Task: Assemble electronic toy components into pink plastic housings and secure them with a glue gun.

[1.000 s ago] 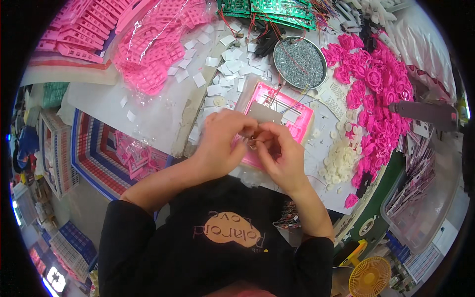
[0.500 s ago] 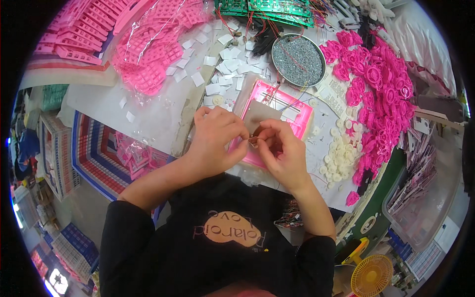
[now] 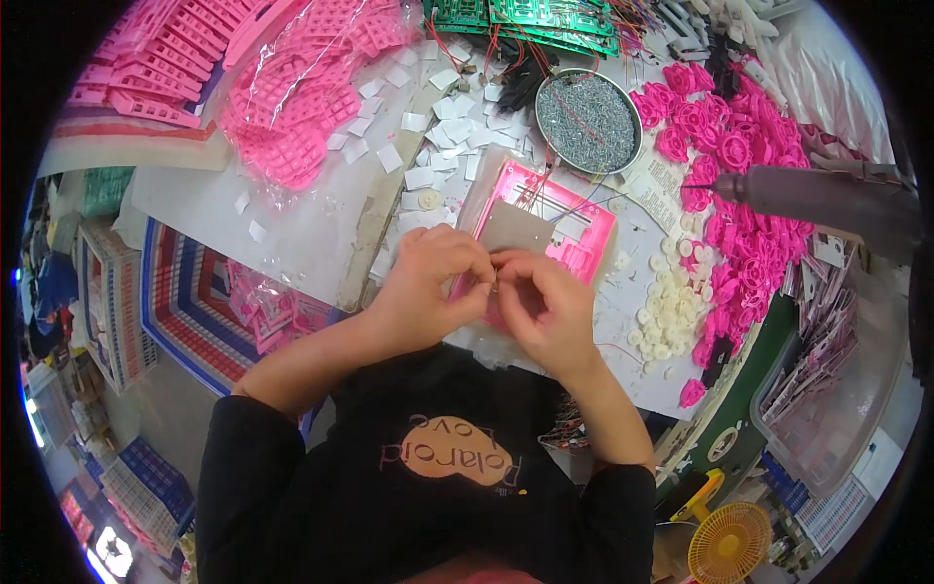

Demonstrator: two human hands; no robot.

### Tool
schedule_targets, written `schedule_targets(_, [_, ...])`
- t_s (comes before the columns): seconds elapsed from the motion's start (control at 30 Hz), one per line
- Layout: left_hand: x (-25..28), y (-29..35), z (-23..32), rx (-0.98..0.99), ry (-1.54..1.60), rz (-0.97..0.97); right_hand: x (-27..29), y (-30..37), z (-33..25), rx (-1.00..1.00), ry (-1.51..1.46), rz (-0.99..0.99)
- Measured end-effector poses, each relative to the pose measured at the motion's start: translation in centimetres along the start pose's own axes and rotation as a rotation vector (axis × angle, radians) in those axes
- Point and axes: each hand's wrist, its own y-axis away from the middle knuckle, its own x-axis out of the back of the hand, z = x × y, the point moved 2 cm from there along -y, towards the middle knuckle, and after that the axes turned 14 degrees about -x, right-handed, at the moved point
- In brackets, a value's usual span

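Both hands meet over the pink frame on the worktop. My left hand and right hand pinch fingertips together on a tiny part, mostly hidden. It looks light, stiff and easy to drop, so I would grip its edges. Thin wires nearby seem fragile.

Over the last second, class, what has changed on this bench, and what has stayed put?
The left hand and right hand have closed together, fingertips now meeting over the pink frame; whatever small part they pinch is hidden. A grey power screwdriver has swung in from the right. The round dish of screws and white discs stayed put.
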Motion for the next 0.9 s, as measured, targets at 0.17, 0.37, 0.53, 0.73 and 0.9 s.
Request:
schedule_targets(0.17, [-0.5,0.0,-0.2,-0.006,0.091,0.044,0.0,1.1,-1.0,0.149,0.145,0.141])
schedule_targets(0.37, [-0.3,-0.4,0.6,0.003,0.033,0.029,0.2,1.6,-0.9,0.179,0.235,0.176])
schedule_targets(0.53, [-0.4,-0.6,1.1,0.002,-0.001,-0.009,-0.1,1.9,-1.0,0.172,0.202,0.202])
schedule_targets(0.73, [-0.2,-0.7,1.3,-0.072,-0.103,-0.076,0.1,2.0,-1.2,0.163,0.216,0.172])
schedule_targets(0.9, [-0.5,-0.8,2.0,-0.145,-0.193,-0.058,0.4,1.9,-1.1,0.123,0.190,0.153])
